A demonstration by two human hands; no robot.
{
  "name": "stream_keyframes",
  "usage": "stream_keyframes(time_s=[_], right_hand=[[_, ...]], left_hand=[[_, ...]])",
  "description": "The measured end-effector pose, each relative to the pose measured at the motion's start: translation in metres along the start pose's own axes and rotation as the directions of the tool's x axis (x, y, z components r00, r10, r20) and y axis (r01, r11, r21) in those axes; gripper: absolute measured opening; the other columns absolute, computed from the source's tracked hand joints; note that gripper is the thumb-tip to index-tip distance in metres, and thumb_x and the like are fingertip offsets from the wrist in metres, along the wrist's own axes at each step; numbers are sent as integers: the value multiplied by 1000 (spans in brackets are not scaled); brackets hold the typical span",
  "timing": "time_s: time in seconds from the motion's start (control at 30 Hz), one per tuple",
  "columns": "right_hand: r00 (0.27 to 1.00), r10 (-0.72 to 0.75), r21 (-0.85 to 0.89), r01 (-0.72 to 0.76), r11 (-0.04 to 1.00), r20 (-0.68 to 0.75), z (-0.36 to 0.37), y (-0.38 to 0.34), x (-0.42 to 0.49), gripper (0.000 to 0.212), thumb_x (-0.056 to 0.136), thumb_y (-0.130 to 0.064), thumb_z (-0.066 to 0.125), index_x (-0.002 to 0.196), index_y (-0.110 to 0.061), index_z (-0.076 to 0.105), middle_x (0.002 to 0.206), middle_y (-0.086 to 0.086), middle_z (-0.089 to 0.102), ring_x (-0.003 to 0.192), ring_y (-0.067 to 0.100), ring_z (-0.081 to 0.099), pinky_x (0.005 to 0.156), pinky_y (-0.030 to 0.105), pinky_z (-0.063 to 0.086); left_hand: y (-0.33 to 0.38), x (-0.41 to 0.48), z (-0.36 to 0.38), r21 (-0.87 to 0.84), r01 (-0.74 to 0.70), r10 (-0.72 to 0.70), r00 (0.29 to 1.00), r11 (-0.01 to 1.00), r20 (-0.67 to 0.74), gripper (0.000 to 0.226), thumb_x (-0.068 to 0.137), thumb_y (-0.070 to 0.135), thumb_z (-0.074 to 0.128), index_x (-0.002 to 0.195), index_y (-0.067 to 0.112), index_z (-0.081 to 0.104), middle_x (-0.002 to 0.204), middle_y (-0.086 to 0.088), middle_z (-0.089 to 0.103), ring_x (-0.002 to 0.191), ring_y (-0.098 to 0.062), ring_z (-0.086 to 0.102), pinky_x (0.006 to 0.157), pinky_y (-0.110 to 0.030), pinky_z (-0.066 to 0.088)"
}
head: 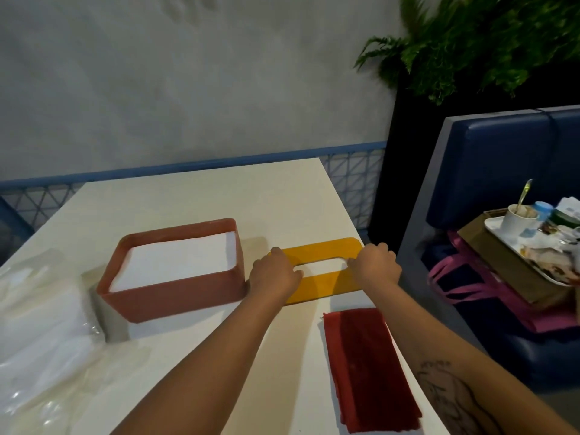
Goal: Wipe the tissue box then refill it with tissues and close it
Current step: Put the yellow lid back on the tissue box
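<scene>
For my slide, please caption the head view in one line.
The left hand and right hand grip the yellow lid beside the tissue-filled red box; red cloth nearby.

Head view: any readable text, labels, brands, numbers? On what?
No text can be read.
Forearm tattoo: lettering too blurred.
Labels on containers on the tray: too small, blurred.
Tissue box, yellow lid, red cloth: no print seen.
</scene>
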State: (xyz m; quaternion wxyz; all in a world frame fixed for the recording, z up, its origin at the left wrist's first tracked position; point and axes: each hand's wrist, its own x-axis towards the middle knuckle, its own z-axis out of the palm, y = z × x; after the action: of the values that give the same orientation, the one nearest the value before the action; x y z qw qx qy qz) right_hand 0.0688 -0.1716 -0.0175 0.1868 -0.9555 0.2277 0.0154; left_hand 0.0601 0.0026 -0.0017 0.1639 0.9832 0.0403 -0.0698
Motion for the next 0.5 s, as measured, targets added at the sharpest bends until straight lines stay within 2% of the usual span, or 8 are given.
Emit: stream_keyframes(time_s=[0.2, 0.33, 0.4, 0.43, 0.5], right_hand=[[999, 45, 8, -45, 999, 28, 0, -4, 5, 56, 84, -45, 62, 125, -9, 51, 133, 12, 45, 122, 31, 42, 96, 46, 39], [993, 113, 85, -117, 990, 45, -4, -1, 5, 59, 81, -43, 66, 125, -7, 51, 131, 14, 45, 121, 33, 44, 96, 47, 40], [990, 127, 178, -135, 975, 52, -6, 4, 7, 56, 79, -39, 70, 120, -4, 54, 125, 16, 48, 112, 35, 51, 87, 44, 47], [991, 126, 232, -135, 963, 54, -8, 5, 7, 53, 77, -38, 71, 113, -2, 56, 120, 17, 51, 103, 35, 55, 77, 40, 50], [992, 117, 315, -123, 941, 39, -14, 9, 7, 44, 75, -35, 73, 97, 0, 58, 109, 19, 56, 81, 31, 58, 52, 28, 41]], left_hand=[[-1, 0, -1, -100, 42, -43, 999, 994, -4, 62, 84, 48, 58, 127, 8, 38, 123, -11, 56, 111, -32, 55, 80, -35, 47], [-1, 0, -4, -181, 81, -79, 997, 980, 20, 65, 83, 48, 60, 129, 9, 35, 123, -10, 56, 110, -31, 56, 77, -36, 48], [2, -1, -6, -226, 86, -80, 996, 970, 34, 68, 82, 48, 61, 131, 10, 34, 124, -10, 54, 110, -31, 55, 81, -38, 51], [4, -1, -9, -248, 87, -82, 996, 965, 32, 70, 81, 48, 62, 131, 10, 34, 125, -10, 54, 111, -31, 54, 84, -40, 51], [8, -2, -14, -284, 81, -79, 997, 955, 15, 70, 80, 47, 64, 131, 10, 34, 127, -11, 53, 115, -32, 52, 88, -41, 49]])
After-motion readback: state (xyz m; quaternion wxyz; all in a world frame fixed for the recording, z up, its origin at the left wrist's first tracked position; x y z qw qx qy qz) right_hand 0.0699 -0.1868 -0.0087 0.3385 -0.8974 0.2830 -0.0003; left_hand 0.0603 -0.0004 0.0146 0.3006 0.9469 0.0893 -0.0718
